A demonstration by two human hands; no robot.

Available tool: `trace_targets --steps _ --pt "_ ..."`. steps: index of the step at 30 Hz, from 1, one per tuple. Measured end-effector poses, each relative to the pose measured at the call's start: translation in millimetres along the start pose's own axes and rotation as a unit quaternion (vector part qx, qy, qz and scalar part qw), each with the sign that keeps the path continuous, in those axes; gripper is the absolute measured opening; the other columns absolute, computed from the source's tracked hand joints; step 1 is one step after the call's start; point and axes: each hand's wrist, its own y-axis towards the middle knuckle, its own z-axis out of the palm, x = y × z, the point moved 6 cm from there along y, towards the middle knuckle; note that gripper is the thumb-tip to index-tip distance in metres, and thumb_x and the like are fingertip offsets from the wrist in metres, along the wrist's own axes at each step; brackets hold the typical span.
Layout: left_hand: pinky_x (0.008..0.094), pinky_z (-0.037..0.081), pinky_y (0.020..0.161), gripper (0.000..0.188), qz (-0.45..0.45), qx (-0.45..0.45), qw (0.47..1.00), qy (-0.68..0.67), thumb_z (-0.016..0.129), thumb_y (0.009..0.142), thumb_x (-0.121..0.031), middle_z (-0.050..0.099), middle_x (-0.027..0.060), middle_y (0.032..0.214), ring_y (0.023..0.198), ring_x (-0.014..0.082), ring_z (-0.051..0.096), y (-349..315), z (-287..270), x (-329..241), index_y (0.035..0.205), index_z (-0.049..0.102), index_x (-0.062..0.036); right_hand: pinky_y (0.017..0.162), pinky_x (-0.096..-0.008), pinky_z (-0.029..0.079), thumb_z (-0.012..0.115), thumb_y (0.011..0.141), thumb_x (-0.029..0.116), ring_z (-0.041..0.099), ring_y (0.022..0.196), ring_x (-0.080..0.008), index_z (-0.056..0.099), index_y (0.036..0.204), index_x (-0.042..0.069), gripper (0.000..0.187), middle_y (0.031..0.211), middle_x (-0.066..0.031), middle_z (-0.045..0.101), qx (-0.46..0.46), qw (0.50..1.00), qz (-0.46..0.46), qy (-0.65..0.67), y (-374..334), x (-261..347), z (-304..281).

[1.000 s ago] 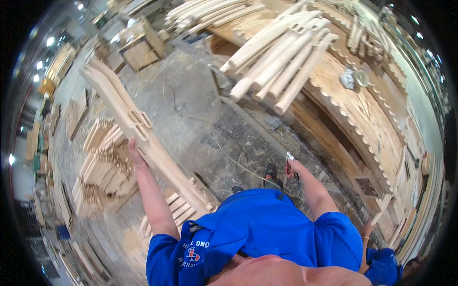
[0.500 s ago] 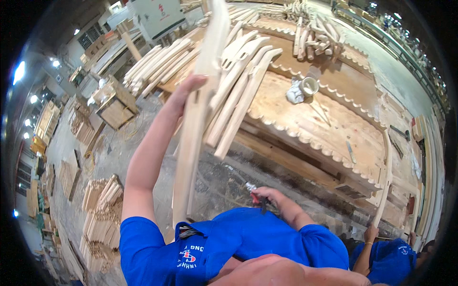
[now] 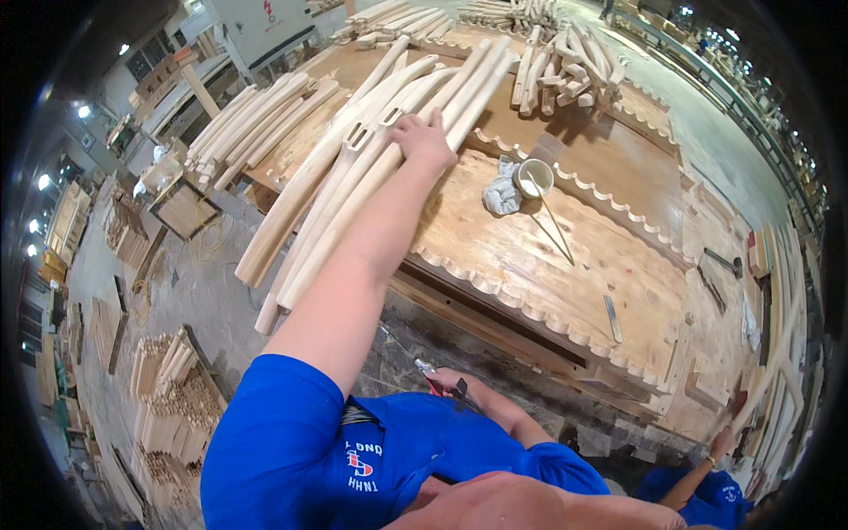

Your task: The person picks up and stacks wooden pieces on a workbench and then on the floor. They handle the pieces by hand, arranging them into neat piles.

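1. The left hand [image 3: 424, 141] lies on top of the long wood pieces [image 3: 300, 199], fingers spread. I cannot tell if it grips one.
2. The right hand [image 3: 459, 384] is wrapped around a red and silver tool [image 3: 426, 369], near the person's belly.
3. The long wood pieces lie piled on the bench [image 3: 565, 291], and their near ends poke out past its edge.
4. One might roll or tip off and hit the floor, because they look roundish and their ends hang over.
5. The cup [image 3: 536, 177] might get knocked over if a piece slid right, since it stands near the pile.
6. Half a second ago, the left hand held wood up in the air. Now it is down on the pile. The right hand has the same tool.
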Motion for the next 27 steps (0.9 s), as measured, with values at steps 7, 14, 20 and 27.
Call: trace_targets --steps 7,14,20,27 --pt "0.0666 0.029 0.092 0.092 0.13 0.07 0.975 0.168 0.065 0.066 -0.06 0.006 0.0215 0.148 0.13 0.0494 0.015 -26 38 -41 0.142 0.024 -0.0244 0.037 -0.0258 0.035 0.044 0.09 0.05 0.048 0.042 -0.0114 0.059 0.075 0.007 0.048 0.059 -0.0036 0.056 0.05 0.998 -0.004 -0.029 13 16 6" --pt "0.0618 0.014 0.102 0.086 0.193 0.087 0.97 -0.118 0.057 0.07 -0.064 0.013 0.0177 0.147 0.135 0.0414 0.007 -64 29 27 0.141 0.027 -0.0263 0.04 -0.0252 0.039 0.045 0.092 0.043 0.05 0.044 -0.0119 0.055 0.075 0.007 0.041 0.061 -0.0029 0.055 0.127 0.99 0.009 -0.054 50 33 54" --pt "0.0343 0.045 0.087 0.033 0.343 -0.371 0.808 -0.304 0.061 0.081 -0.021 0.062 0.0082 0.107 0.1 0.024 0.057 -226 -41 230 0.113 0.059 -0.0109 0.046 -0.0247 0.04 0.046 0.092 0.042 0.05 0.051 -0.0097 0.057 0.081 0.008 0.038 0.067 0.0001 0.057 0.15 0.973 0.064 -0.165 62 34 68" --pt "0.0441 0.042 0.089 0.046 -0.665 -0.123 0.7 -0.229 0.049 0.078 -0.031 0.057 0.0233 0.111 0.104 0.0396 0.053 -676 240 581 0.113 0.054 -0.0015 0.056 -0.0243 0.039 0.05 0.09 0.043 0.049 0.063 -0.0083 0.062 0.093 0.008 0.038 0.074 0.0033 0.058 0.383 0.856 0.075 -0.34 68 38 237"
